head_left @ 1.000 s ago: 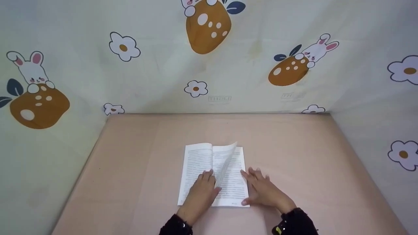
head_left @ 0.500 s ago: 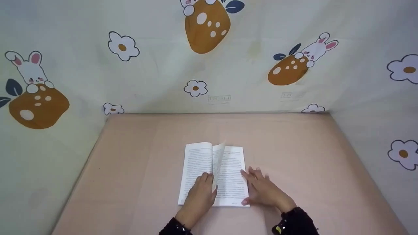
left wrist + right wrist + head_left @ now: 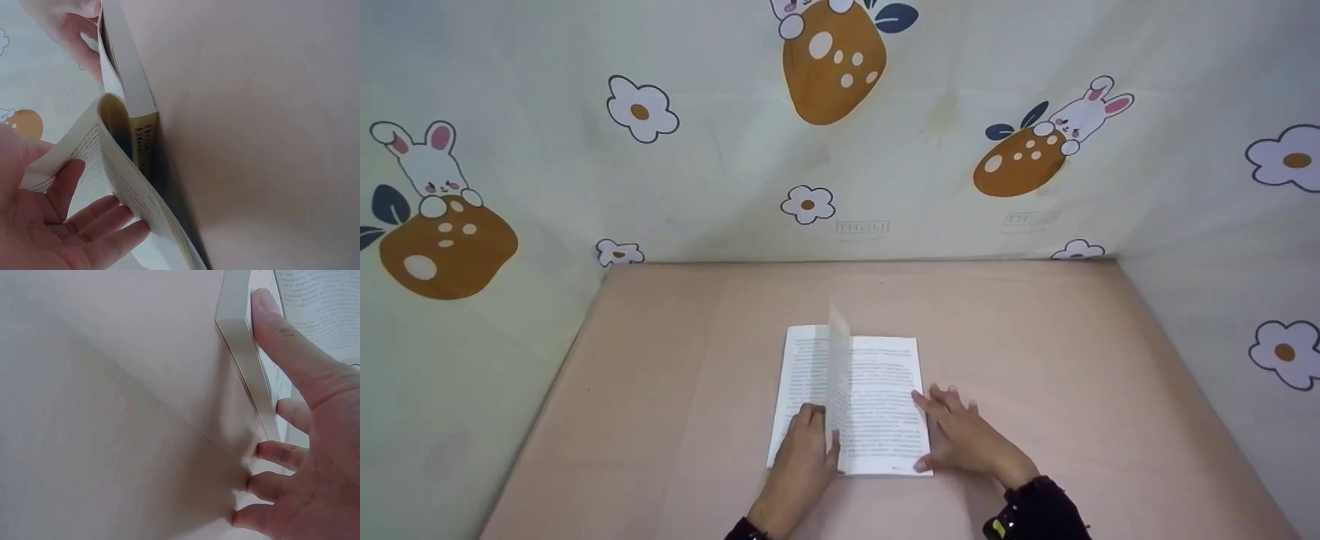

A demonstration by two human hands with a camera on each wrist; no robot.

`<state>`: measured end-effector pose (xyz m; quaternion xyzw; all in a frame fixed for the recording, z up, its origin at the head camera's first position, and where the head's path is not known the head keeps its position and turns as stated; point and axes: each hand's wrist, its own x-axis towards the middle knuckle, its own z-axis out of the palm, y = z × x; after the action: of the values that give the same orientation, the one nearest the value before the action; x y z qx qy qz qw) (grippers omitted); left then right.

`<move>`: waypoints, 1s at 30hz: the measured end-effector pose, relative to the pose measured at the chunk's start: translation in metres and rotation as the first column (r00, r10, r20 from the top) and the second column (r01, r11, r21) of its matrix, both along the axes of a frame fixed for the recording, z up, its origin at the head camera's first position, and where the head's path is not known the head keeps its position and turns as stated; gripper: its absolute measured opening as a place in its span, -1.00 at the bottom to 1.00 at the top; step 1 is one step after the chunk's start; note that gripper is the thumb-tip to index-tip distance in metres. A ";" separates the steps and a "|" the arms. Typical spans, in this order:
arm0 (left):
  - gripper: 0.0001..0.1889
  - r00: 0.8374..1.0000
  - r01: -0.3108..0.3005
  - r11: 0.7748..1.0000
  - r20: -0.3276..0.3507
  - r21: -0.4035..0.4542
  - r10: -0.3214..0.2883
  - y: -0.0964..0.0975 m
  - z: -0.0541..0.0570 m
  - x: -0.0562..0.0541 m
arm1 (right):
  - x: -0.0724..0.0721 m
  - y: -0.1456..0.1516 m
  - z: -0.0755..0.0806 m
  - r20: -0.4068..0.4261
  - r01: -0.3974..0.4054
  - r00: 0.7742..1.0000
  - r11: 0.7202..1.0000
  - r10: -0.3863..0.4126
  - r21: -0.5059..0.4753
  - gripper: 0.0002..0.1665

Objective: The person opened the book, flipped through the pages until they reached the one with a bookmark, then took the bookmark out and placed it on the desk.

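Note:
An open book (image 3: pixel 885 405) with printed pages lies at the middle of the table. One page (image 3: pixel 838 367) stands nearly upright near the spine. My left hand (image 3: pixel 802 457) is over the left half and pinches this page between thumb and index finger; in the left wrist view the other fingers (image 3: pixel 121 242) touch the left-hand pages. My right hand (image 3: pixel 971 442) rests at the book's right edge, fingers spread. Its thumb (image 3: pixel 281 337) presses on the page edge near the lower corner, while other fingertips touch the tabletop in the right wrist view.
The table (image 3: pixel 697 360) has a plain pinkish cover. Pale cloth walls (image 3: pixel 720 165) printed with rabbits, fruit and flowers stand behind it and on both sides. Dark sleeves (image 3: pixel 1039 514) cover the wrists.
The left hand has moved left and a little down, swinging the page from leaning over the right half to nearly upright past the spine. My right hand has stayed in place.

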<state>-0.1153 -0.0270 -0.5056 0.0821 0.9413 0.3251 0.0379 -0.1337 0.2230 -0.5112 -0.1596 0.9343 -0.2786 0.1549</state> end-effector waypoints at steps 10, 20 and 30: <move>-0.54 0.991 -0.121 0.992 0.064 -0.021 0.122 -0.012 -0.006 0.004 | 0.001 -0.001 0.001 -0.017 -0.015 1.000 1.000 0.015 -0.004 0.25; -0.65 0.988 -0.138 0.971 0.038 -0.197 0.148 -0.034 -0.015 0.007 | 0.001 0.000 0.000 0.001 -0.002 1.000 1.000 0.002 -0.005 0.27; -0.62 0.989 -0.149 0.936 -0.049 -0.319 0.140 -0.039 -0.015 0.006 | 0.002 0.001 0.001 -0.010 0.000 1.000 1.000 0.000 -0.003 0.25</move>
<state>-0.1091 -0.0664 -0.5207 0.0097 0.9856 0.1680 0.0147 -0.1316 0.2236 -0.5103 -0.1614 0.9346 -0.2793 0.1498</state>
